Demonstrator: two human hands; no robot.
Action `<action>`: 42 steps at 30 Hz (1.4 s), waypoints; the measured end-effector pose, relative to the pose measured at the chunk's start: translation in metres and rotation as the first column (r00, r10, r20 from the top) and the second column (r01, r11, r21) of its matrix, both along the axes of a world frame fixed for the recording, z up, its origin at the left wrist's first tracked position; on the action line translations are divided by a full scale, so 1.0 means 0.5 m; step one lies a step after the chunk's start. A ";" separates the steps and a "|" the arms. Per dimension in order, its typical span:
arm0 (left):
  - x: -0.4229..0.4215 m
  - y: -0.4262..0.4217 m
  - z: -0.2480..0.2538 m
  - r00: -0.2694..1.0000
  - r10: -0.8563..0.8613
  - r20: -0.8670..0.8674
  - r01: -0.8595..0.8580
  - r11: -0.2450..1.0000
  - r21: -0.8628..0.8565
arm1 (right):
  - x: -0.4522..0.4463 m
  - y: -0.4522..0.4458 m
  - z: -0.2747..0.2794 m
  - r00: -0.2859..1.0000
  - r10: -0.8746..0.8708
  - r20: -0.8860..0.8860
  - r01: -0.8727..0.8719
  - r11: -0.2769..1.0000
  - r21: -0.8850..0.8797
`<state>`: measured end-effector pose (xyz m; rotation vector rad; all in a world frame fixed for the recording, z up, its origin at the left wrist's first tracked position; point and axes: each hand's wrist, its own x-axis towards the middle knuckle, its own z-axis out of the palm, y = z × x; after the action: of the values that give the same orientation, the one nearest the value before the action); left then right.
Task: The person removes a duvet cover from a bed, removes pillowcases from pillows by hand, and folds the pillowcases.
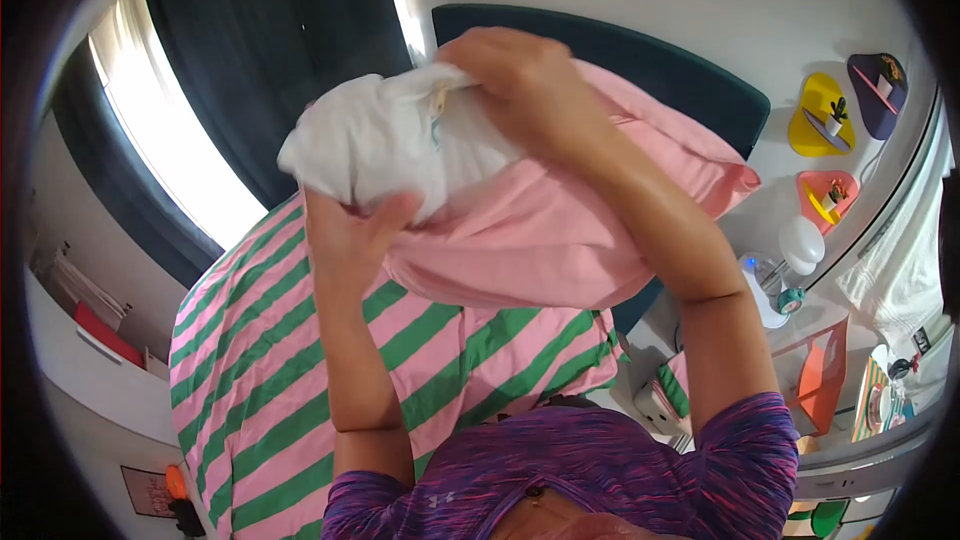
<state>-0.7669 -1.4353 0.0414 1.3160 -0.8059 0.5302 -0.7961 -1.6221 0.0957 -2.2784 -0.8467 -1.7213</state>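
A white pillow (375, 140) sticks out of the open end of a pink pillowcase (560, 230), held up above the bed. My left hand (350, 235) grips the pillow's protruding end from below, its thumb lying over the white fabric. Over the pillow's upper edge reaches my right hand (520, 80), slightly blurred, its fingers curled down onto the white fabric near a small tag. The far part of the pillowcase hangs loosely to the right, under my right forearm.
Below lies a bed with a green-and-pink striped cover (270, 360), its dark headboard (640, 50) at the back. Dark curtains (240, 50) hang on the left. A white lamp (800, 245) and small wall shelves (822, 115) are on the right.
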 end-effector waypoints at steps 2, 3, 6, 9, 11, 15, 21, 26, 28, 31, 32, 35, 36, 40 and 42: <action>0.044 0.013 0.029 0.931 0.287 0.225 -0.336 0.915 0.224 | 0.028 0.027 -0.001 1.000 0.004 0.002 -0.004 0.998 -0.068; 0.089 0.034 0.025 0.938 0.318 0.137 -0.342 0.912 0.226 | 0.038 0.031 -0.007 1.000 0.025 0.006 -0.024 0.994 -0.108; 0.113 0.070 0.024 0.896 0.410 0.168 -0.425 0.903 0.060 | 0.005 0.017 -0.029 0.997 0.073 -0.018 -0.073 0.997 0.013; 0.118 0.083 0.055 0.962 0.242 -0.127 -0.270 0.914 -0.303 | -0.086 -0.033 -0.012 0.988 0.012 -0.151 -0.019 0.999 -0.046; 0.140 0.089 0.078 0.950 0.237 -0.203 -0.292 0.904 -0.312 | -0.114 -0.058 0.003 0.959 -0.096 -0.266 0.065 0.990 -0.123; 0.266 0.127 0.061 0.939 0.125 -0.319 -0.194 0.962 -0.194 | -0.088 -0.091 -0.032 0.809 -0.101 -0.579 0.012 0.988 -0.155; 0.362 0.143 -0.012 0.919 0.112 -0.379 -0.217 0.945 -0.246 | -0.034 -0.096 -0.123 0.913 0.100 -0.395 -0.152 0.983 -0.103; 0.475 0.334 -0.070 0.764 0.387 -0.517 -0.466 0.884 -0.026 | -0.049 -0.097 -0.178 0.852 0.217 -0.476 -0.317 0.938 -0.140; 0.464 0.333 -0.064 0.450 0.890 0.073 -0.877 0.425 0.225 | -0.034 -0.101 -0.183 0.806 0.220 -0.549 -0.335 0.935 -0.118; 0.259 0.155 0.048 0.423 0.759 0.496 -0.889 0.454 0.063 | -0.001 -0.073 -0.145 0.822 0.285 -0.493 -0.403 0.903 -0.148; 0.224 0.124 0.053 0.845 0.400 0.354 -0.521 0.764 0.380 | 0.005 -0.062 -0.138 0.828 0.326 -0.456 -0.440 0.882 -0.169; 0.134 0.016 0.062 0.683 -0.071 0.727 -0.603 0.506 0.616 | 0.008 -0.059 -0.130 0.777 0.309 -0.549 -0.425 0.901 -0.094; 0.141 0.022 0.050 0.686 -0.068 0.725 -0.605 0.501 0.619 | 0.002 -0.067 -0.130 0.773 0.316 -0.550 -0.431 0.898 -0.090; 0.168 0.057 0.029 0.661 0.016 0.750 -0.539 0.706 0.460 | -0.025 -0.111 -0.130 0.624 0.020 -0.781 -0.165 0.980 -0.107; 0.157 0.069 0.043 0.690 0.151 0.708 -0.473 0.834 0.283 | -0.027 -0.097 -0.131 0.781 0.119 -0.613 -0.245 0.961 -0.125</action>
<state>-0.6881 -1.4006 0.0628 1.7432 -1.3565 1.2051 -0.8098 -1.6704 0.0303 -2.5288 -1.0687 -0.7582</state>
